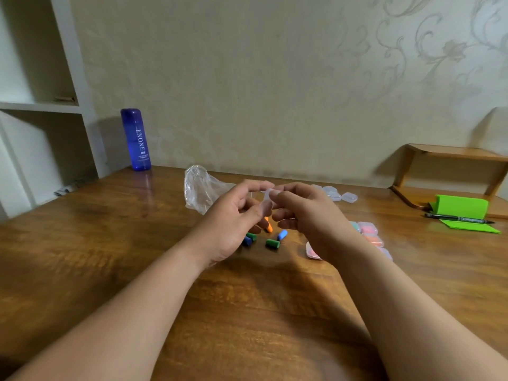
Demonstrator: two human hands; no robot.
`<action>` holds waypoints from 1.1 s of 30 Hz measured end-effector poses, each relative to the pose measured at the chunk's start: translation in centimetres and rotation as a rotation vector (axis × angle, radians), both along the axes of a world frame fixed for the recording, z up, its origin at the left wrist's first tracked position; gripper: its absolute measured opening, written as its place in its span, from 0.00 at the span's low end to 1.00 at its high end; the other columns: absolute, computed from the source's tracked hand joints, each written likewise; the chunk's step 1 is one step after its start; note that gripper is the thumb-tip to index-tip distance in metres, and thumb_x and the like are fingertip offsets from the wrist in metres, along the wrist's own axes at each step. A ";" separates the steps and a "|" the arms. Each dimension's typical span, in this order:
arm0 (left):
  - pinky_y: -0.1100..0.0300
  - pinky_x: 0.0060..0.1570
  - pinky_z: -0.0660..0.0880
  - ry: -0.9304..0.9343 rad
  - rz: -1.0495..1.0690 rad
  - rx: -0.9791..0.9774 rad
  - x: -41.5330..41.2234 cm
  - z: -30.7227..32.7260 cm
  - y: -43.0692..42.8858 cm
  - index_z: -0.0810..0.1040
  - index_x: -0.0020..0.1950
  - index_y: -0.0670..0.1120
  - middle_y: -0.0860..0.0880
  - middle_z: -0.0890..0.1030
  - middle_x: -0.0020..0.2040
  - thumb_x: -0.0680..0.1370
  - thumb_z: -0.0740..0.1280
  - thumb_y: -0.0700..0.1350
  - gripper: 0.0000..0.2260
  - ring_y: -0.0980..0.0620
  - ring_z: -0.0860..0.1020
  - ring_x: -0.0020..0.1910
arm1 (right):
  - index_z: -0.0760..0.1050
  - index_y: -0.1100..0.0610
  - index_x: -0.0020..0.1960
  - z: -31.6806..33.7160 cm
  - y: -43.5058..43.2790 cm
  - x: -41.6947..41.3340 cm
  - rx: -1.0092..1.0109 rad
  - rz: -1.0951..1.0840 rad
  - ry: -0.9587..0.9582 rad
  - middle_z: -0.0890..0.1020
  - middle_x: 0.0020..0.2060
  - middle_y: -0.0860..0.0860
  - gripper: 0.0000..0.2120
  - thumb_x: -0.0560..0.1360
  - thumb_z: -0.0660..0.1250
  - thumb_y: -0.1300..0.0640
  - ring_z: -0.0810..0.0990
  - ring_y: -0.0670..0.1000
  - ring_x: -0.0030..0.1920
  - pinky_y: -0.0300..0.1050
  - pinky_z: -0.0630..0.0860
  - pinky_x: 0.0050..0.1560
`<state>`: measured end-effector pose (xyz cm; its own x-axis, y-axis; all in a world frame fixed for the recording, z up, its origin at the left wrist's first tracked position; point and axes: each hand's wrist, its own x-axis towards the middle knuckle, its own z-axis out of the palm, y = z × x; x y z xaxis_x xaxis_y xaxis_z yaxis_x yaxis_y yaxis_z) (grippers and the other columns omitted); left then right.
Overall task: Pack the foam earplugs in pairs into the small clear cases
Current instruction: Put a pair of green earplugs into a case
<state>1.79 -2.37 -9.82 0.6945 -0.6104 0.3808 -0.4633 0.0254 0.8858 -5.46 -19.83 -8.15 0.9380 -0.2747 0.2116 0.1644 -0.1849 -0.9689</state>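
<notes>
Two hands are meeting above the middle of the wooden table, lifted clear of its surface. The left hand is pinching a small clear case between its forefinger on top and its thumb underneath. The right hand is gripping the same case from the other side with its thumb and curled fingers. The case is sitting right at the fingertips of both hands, and whether its lid is up or down is too blurred to tell.

Several loose earplugs are lying on the table directly under the hands. An orange earplug is showing just below the left thumb, with a blue earplug beside it and a green earplug slightly nearer the person. Another green earplug and a dark blue earplug are peeking out from under the left palm.

Filled cases holding pinkish plugs are lying in a cluster behind the right wrist. Empty cases are sitting farther back, near the wall.

A crumpled plastic bag is lying behind the left hand. A blue bottle is standing upright at the far left corner, and a pen is resting against a green stand at the right.
</notes>
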 end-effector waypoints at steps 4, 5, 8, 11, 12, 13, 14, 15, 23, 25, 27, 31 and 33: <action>0.52 0.54 0.81 0.066 -0.031 -0.013 0.0 0.1 0.2 0.78 0.70 0.59 0.42 0.85 0.51 0.85 0.68 0.48 0.14 0.48 0.87 0.51 | 0.83 0.57 0.58 0.0 0.1 -0.1 -0.024 0.018 0.007 0.87 0.46 0.55 0.11 0.81 0.72 0.51 0.84 0.51 0.44 0.49 0.81 0.49; 0.53 0.53 0.81 0.080 -0.037 -0.010 -0.1 0.2 0.3 0.78 0.70 0.58 0.42 0.86 0.51 0.85 0.68 0.48 0.14 0.48 0.87 0.51 | 0.83 0.57 0.58 0.0 0.2 -0.2 -0.036 0.015 0.004 0.87 0.46 0.55 0.11 0.81 0.72 0.51 0.84 0.51 0.44 0.48 0.81 0.48; 0.54 0.51 0.82 0.112 -0.057 -0.005 -0.1 0.4 0.4 0.78 0.70 0.56 0.42 0.87 0.52 0.85 0.69 0.46 0.14 0.47 0.87 0.51 | 0.82 0.57 0.57 0.1 0.2 -0.1 -0.063 -0.002 -0.007 0.87 0.47 0.55 0.10 0.80 0.73 0.52 0.84 0.50 0.44 0.48 0.80 0.46; 0.54 0.51 0.83 0.134 -0.069 -0.014 -0.2 0.6 0.5 0.79 0.69 0.54 0.41 0.87 0.53 0.85 0.69 0.46 0.13 0.44 0.87 0.52 | 0.81 0.57 0.56 0.2 0.1 -0.1 -0.107 -0.010 -0.009 0.86 0.47 0.55 0.12 0.80 0.74 0.50 0.85 0.50 0.45 0.46 0.78 0.43; 0.53 0.52 0.84 0.136 -0.071 -0.015 -0.1 0.6 0.5 0.79 0.68 0.54 0.41 0.87 0.53 0.84 0.69 0.46 0.12 0.43 0.87 0.52 | 0.81 0.57 0.55 0.2 0.2 -0.2 -0.125 -0.010 -0.007 0.86 0.46 0.55 0.11 0.80 0.74 0.50 0.85 0.50 0.45 0.46 0.78 0.43; 0.53 0.51 0.84 0.132 -0.071 -0.012 -0.1 0.6 0.6 0.79 0.68 0.54 0.41 0.88 0.53 0.84 0.70 0.46 0.12 0.43 0.87 0.52 | 0.81 0.58 0.55 0.2 0.2 -0.3 -0.143 -0.011 -0.007 0.86 0.46 0.54 0.11 0.80 0.74 0.50 0.85 0.50 0.45 0.46 0.78 0.43; 0.53 0.51 0.83 0.126 -0.071 -0.007 -0.1 0.6 0.6 0.79 0.68 0.54 0.41 0.88 0.52 0.84 0.70 0.46 0.12 0.43 0.87 0.52 | 0.80 0.58 0.54 0.3 0.2 -0.3 -0.163 -0.014 -0.007 0.87 0.45 0.53 0.11 0.80 0.74 0.50 0.86 0.49 0.45 0.46 0.79 0.43; 0.54 0.50 0.83 0.120 -0.071 0.001 0.0 0.5 0.7 0.79 0.68 0.54 0.42 0.88 0.52 0.84 0.70 0.46 0.12 0.44 0.87 0.51 | 0.80 0.58 0.54 0.3 0.2 -0.4 -0.182 -0.017 -0.006 0.87 0.45 0.53 0.11 0.80 0.74 0.50 0.86 0.49 0.46 0.46 0.79 0.43; 0.58 0.46 0.81 0.112 -0.062 0.008 0.1 0.6 0.8 0.82 0.68 0.53 0.41 0.87 0.50 0.83 0.72 0.43 0.14 0.48 0.87 0.47 | 0.79 0.57 0.50 0.8 0.3 -0.9 -0.230 0.011 -0.030 0.87 0.45 0.55 0.09 0.80 0.74 0.52 0.85 0.47 0.43 0.36 0.77 0.37; 0.58 0.45 0.81 0.134 -0.066 -0.010 0.0 0.7 0.8 0.82 0.67 0.51 0.38 0.86 0.51 0.83 0.72 0.43 0.13 0.47 0.86 0.46 | 0.79 0.59 0.51 0.9 0.4 -1.0 -0.236 0.005 -0.041 0.86 0.44 0.54 0.09 0.81 0.73 0.52 0.85 0.46 0.41 0.35 0.77 0.36; 0.58 0.44 0.81 0.154 -0.076 -0.029 0.0 0.8 0.8 0.82 0.67 0.50 0.36 0.86 0.52 0.83 0.71 0.43 0.13 0.47 0.86 0.44 | 0.80 0.61 0.52 0.9 0.6 -1.1 -0.235 -0.003 -0.060 0.86 0.42 0.53 0.11 0.81 0.73 0.53 0.85 0.45 0.40 0.37 0.78 0.38; 0.59 0.41 0.81 0.186 -0.074 -0.061 -0.2 1.0 0.8 0.83 0.66 0.48 0.40 0.87 0.49 0.84 0.68 0.41 0.11 0.47 0.86 0.42 | 0.79 0.64 0.54 0.9 0.6 -1.0 -0.236 -0.021 -0.083 0.86 0.42 0.55 0.11 0.81 0.72 0.55 0.84 0.47 0.40 0.44 0.83 0.44; 0.60 0.40 0.81 0.219 -0.060 -0.093 -0.2 1.1 0.9 0.83 0.65 0.48 0.43 0.87 0.46 0.85 0.65 0.40 0.12 0.47 0.85 0.42 | 0.79 0.64 0.53 1.0 0.5 -1.0 -0.207 -0.040 -0.088 0.85 0.41 0.56 0.09 0.81 0.70 0.56 0.84 0.48 0.40 0.45 0.83 0.45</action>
<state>1.57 -1.46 -8.76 0.7302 -0.6223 0.2819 -0.2558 0.1335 0.9575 -6.47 -19.33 -7.20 0.9027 -0.2536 0.3477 0.2351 -0.3861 -0.8920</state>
